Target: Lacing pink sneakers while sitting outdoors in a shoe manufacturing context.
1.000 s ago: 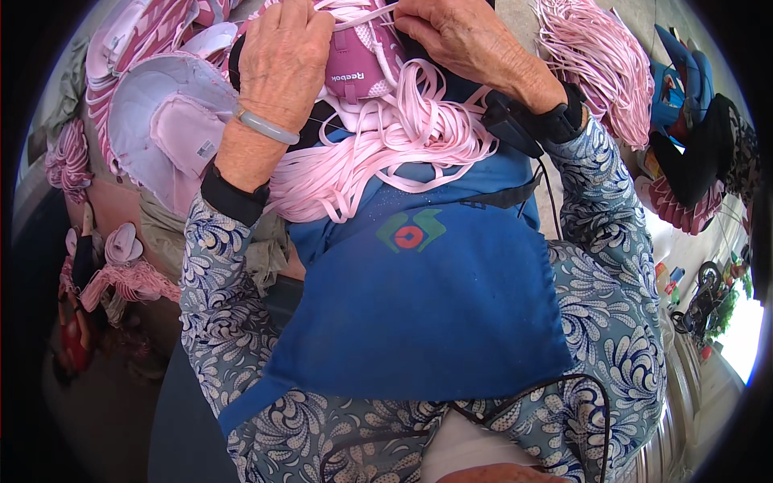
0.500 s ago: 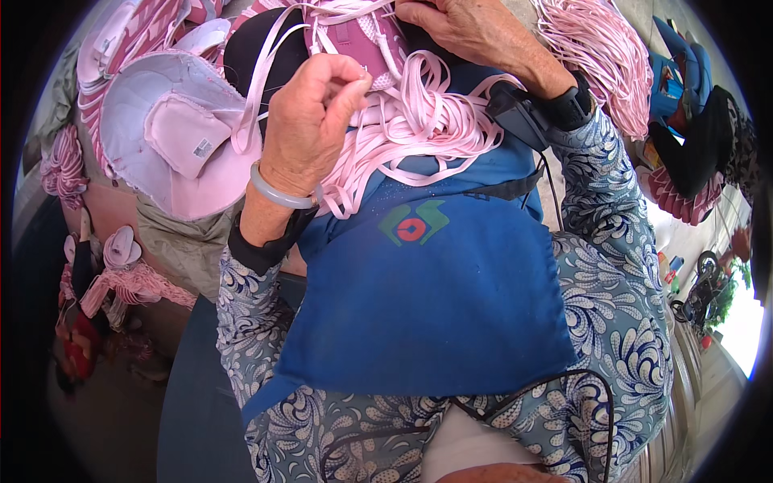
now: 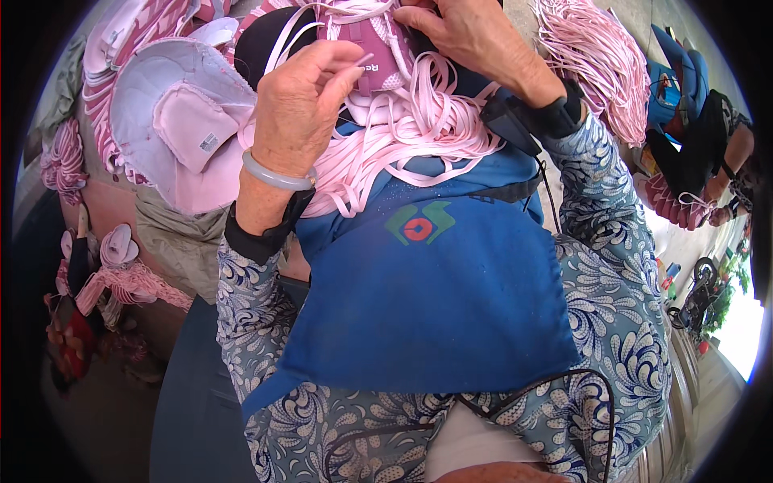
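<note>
You have the pink shoe upper [image 3: 386, 39] at the top edge of the view, its darker tongue facing up, and everything else is placed around it. Your left hand [image 3: 298, 101] hovers just left of the shoe upper and nearer your body, thumb and forefinger brought together, pinching what looks like the pale tip of a lace [image 3: 367, 59] that points toward the tongue. Your right hand [image 3: 475, 36] is at the right side of the shoe upper with its fingers curled inward; its fingertips are partly hidden, so you cannot tell from here whether they grip anything. Judging by what shows, the lacing is part done: pale lace already crosses the far part of the shoe upper, while a slack loop [image 3: 294, 28] hangs out to its left, so some length seems left to thread. How many holes remain cannot be told, since the far end is cut off. Between the shoe upper and your blue apron [image 3: 443, 314] lies a heap of loose pink laces [image 3: 403, 149]; well to its right hangs another lace bundle [image 3: 596, 64], and to its left sits a pale-lined upper [image 3: 137, 97].
</note>
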Action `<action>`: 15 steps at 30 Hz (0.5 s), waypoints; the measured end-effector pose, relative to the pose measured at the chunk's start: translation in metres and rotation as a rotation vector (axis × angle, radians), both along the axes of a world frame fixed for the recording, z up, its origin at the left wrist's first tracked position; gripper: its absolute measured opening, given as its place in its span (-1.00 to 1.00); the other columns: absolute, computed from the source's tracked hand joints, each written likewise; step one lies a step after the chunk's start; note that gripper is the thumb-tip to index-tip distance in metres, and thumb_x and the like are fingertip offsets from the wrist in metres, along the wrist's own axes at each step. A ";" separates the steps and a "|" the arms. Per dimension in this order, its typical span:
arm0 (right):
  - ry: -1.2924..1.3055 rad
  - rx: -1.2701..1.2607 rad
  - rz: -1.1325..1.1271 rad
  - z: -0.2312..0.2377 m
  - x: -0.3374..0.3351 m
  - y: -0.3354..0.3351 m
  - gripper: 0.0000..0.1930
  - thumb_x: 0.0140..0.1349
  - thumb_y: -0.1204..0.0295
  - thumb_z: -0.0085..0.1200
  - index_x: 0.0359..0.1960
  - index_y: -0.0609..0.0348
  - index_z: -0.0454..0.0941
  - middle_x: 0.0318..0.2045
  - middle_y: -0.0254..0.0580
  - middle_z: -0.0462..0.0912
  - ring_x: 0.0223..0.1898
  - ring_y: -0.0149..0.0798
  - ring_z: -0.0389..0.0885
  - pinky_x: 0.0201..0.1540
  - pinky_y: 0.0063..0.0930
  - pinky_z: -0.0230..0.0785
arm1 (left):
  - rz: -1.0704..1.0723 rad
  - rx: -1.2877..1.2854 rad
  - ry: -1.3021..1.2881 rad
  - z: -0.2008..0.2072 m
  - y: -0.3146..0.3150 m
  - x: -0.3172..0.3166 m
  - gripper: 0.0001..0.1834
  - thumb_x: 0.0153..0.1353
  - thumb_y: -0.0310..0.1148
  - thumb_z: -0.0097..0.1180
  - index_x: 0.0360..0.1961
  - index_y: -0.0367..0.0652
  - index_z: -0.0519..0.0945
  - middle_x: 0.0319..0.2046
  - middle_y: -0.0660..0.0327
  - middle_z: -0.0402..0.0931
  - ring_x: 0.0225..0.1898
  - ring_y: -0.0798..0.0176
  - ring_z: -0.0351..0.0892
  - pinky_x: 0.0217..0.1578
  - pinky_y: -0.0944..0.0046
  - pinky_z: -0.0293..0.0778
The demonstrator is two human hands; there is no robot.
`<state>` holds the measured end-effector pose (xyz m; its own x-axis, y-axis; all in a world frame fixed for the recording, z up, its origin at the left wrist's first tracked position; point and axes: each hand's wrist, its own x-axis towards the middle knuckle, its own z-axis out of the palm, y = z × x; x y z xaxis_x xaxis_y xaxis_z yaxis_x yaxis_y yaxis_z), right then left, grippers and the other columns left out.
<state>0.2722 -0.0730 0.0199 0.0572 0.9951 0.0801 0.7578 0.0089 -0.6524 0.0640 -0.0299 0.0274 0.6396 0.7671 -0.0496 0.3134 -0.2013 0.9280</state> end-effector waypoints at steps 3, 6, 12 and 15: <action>-0.206 0.064 -0.098 0.017 -0.020 -0.012 -0.73 0.14 0.26 0.06 -0.32 0.25 0.45 -0.36 0.04 0.46 -0.40 0.07 0.52 -0.37 -0.26 0.41 | 0.008 0.389 0.128 -0.006 0.015 -0.007 -0.87 0.12 -0.51 0.16 -0.27 -0.22 0.60 -0.49 0.29 0.54 -0.51 0.51 0.49 -0.54 0.49 0.38; -0.323 0.022 -0.040 0.027 -0.036 -0.020 -0.63 0.11 0.15 0.10 -0.29 0.25 0.43 -0.32 0.01 0.41 -0.41 -0.03 0.54 -0.43 -0.30 0.42 | 0.026 0.584 0.192 -0.015 0.026 -0.003 -0.87 0.08 -0.45 0.19 -0.30 -0.15 0.61 -0.52 0.23 0.49 -0.54 0.37 0.50 -0.52 0.40 0.39; -0.441 -0.080 -0.071 0.006 -0.039 -0.018 -0.71 0.08 0.27 0.10 -0.39 0.30 0.43 -0.42 0.06 0.43 -0.45 -0.06 0.54 -0.47 -0.30 0.42 | -0.005 0.711 0.290 -0.015 0.029 0.004 -0.89 0.07 -0.39 0.19 -0.35 -0.13 0.59 -0.45 0.17 0.50 -0.47 0.13 0.52 -0.42 0.24 0.43; -0.416 -0.143 0.062 -0.004 -0.030 -0.023 -0.81 0.08 0.41 0.04 -0.36 0.30 0.41 -0.44 0.06 0.44 -0.42 -0.04 0.54 -0.48 -0.25 0.40 | -0.041 0.761 0.423 -0.007 0.028 0.010 -0.89 0.09 -0.36 0.15 -0.36 -0.13 0.58 -0.42 0.16 0.51 -0.39 0.05 0.54 -0.37 0.17 0.45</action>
<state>0.2418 -0.0956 0.0161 -0.0105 0.9984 -0.0551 0.9570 -0.0059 -0.2901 0.0741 -0.0019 0.0207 0.7114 0.6649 0.2274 0.5802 -0.7383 0.3438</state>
